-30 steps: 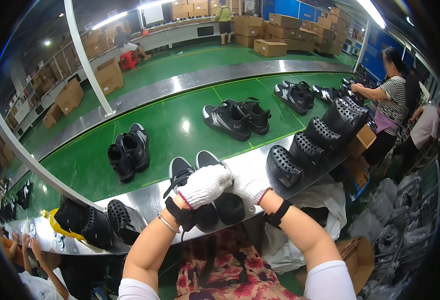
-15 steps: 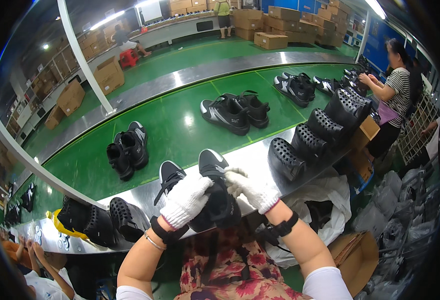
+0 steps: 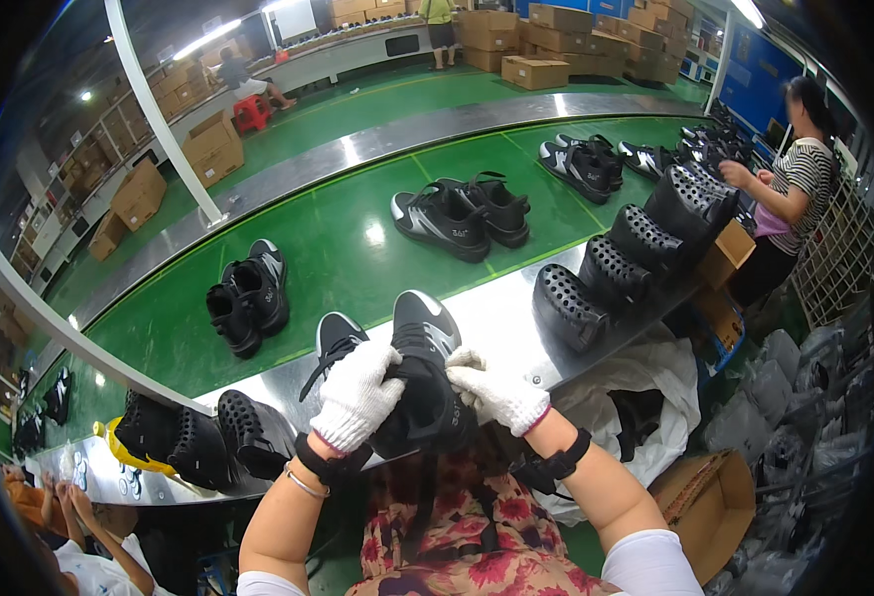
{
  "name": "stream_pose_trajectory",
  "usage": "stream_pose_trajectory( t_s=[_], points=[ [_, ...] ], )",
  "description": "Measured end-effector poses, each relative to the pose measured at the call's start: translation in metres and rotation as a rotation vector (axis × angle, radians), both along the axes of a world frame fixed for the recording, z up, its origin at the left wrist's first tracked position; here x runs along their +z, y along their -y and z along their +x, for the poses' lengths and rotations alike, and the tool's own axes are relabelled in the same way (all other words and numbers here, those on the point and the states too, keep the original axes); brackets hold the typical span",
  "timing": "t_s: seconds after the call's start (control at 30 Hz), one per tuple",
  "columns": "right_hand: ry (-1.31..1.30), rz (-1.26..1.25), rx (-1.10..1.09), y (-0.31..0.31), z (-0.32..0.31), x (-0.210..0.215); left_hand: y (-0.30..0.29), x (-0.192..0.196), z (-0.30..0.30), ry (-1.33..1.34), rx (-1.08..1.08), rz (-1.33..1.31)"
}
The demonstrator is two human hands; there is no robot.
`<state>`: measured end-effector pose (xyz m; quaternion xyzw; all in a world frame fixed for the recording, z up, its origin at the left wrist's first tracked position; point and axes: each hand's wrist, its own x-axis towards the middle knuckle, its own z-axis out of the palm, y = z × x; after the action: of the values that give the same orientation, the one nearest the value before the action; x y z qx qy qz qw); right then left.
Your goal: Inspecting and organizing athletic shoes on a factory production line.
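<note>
A black sneaker [image 3: 425,323] with a grey-silver toe rests on the metal edge of the bench right in front of me, its toe pointing away. In a white knit glove, my left hand [image 3: 360,395] has its fingers closed at the left side of the shoe's opening, by the tongue and laces. My right hand [image 3: 497,389], gloved too, pinches at the right side of the collar. Whether a lace lies between the fingertips I cannot tell. The matching sneaker [image 3: 338,333] stands just left, partly hidden behind my left hand, a loose lace hanging off it.
Pairs of sneakers [image 3: 447,221] stand on the green belt [image 3: 348,233] beyond. Perforated black shoe forms [image 3: 568,306] line the metal edge on the right, more [image 3: 248,432] on the left. A co-worker [image 3: 800,179] stands at far right. An open carton [image 3: 705,512] is low right.
My left hand has shifted slightly up and left, uncovering more of the shoe's opening. My right hand has dropped a little along the collar. The co-worker at right has turned and lowered a hand.
</note>
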<state>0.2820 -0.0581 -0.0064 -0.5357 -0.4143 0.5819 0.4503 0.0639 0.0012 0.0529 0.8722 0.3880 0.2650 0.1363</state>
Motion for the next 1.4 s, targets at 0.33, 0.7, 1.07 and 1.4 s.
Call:
stream_pose_trajectory(
  t_s=[0.33,0.7,1.07,1.4],
  points=[
    [1.196,0.629,-0.02,0.017,-0.024,0.028,0.02,0.022,-0.022,0.143,0.024,-0.231],
    [1.348,0.629,0.111,-0.04,0.018,0.051,0.11,-0.031,-0.133,0.365,0.7,0.481],
    [0.742,0.863,0.472,-0.018,-0.24,0.063,0.081,-0.09,-0.205,0.792,0.926,-0.157],
    [0.976,0.783,0.62,-0.046,-0.266,0.051,0.108,-0.014,-0.203,0.384,0.744,0.148]
  ],
)
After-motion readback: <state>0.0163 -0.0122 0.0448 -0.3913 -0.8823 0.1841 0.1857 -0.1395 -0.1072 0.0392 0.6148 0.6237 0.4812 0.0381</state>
